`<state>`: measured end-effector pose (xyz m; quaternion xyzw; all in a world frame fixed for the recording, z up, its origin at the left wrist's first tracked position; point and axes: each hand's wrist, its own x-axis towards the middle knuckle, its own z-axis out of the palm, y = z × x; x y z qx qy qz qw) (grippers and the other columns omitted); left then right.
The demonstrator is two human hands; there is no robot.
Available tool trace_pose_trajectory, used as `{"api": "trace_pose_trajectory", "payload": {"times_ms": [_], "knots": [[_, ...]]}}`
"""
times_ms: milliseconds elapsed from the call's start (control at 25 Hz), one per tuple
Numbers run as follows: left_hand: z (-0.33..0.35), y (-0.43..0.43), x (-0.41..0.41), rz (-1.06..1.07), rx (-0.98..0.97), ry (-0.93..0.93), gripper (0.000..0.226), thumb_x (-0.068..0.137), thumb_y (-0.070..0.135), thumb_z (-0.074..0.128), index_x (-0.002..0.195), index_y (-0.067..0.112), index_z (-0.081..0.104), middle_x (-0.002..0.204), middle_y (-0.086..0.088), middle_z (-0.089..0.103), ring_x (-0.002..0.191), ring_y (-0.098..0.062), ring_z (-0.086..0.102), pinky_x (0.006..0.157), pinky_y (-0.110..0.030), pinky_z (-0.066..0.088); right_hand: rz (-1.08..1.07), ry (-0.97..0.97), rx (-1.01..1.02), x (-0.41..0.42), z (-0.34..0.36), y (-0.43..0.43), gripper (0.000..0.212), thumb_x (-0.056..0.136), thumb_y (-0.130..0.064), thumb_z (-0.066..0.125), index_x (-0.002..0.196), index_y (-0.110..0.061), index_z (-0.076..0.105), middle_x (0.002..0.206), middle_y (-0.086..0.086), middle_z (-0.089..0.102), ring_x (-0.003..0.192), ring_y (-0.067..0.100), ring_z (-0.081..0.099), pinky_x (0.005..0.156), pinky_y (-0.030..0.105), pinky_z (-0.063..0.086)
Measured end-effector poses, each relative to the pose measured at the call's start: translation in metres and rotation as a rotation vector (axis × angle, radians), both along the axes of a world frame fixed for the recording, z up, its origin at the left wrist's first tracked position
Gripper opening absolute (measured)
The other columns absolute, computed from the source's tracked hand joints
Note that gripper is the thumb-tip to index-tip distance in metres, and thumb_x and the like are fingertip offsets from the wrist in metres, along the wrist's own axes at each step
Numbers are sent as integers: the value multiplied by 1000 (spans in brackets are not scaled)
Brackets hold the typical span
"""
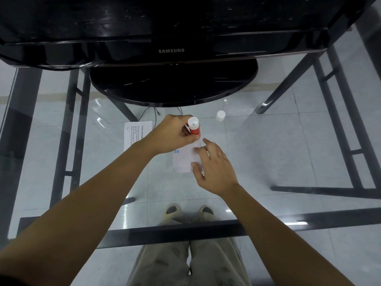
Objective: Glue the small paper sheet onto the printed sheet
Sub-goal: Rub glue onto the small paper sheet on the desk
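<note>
Left hand point(175, 134) grips red glue stick point(194, 130) on small white paper sheet point(184, 161); right hand point(214, 168) pins it, fingers flat. Printed white sheet point(134, 137), left, not yet joined.

Red-and-white glue stick point(194, 129), white cap point(220, 115), black monitor point(171, 50).

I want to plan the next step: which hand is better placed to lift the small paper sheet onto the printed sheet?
Probably the right hand: its fingers rest on the small paper sheet, while the left hand grips the glue stick.
</note>
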<state>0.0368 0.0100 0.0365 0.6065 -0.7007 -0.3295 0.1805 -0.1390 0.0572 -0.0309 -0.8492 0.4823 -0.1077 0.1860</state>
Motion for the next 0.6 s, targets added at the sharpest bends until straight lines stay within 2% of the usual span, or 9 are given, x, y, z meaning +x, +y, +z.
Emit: {"api": "trace_pose_trajectory", "payload": {"times_ms": [160,320,440,600], "knots": [[0,-2,-1,52,-36,-9,17,81,26,67,93,17,61,84,4,67,68,-2,58,66,-8,40,-5,4,20,0,1,0,39,85,-37,52,117,-13,51,127,18,54,115,33,54,92,40,46],[0,-1,2,5,-5,-1,16,80,27,68,92,17,63,83,1,69,74,-9,63,72,-23,50,7,20,17,0,3,0,39,85,-35,53,116,-12,52,126,19,54,115,32,54,92,41,46],[-1,1,7,123,-68,8,21,80,28,68,96,16,63,84,3,67,74,-10,62,70,-20,49,2,19,43,1,5,0,39,86,-35,53,117,-12,51,128,19,53,117,33,53,94,42,46],[-4,11,10,31,21,38,18,77,30,71,90,19,63,81,4,70,73,-6,65,66,-19,50,15,38,49,1,7,0,40,85,-35,52,117,-10,52,127,20,53,116,33,53,93,43,46]]}}
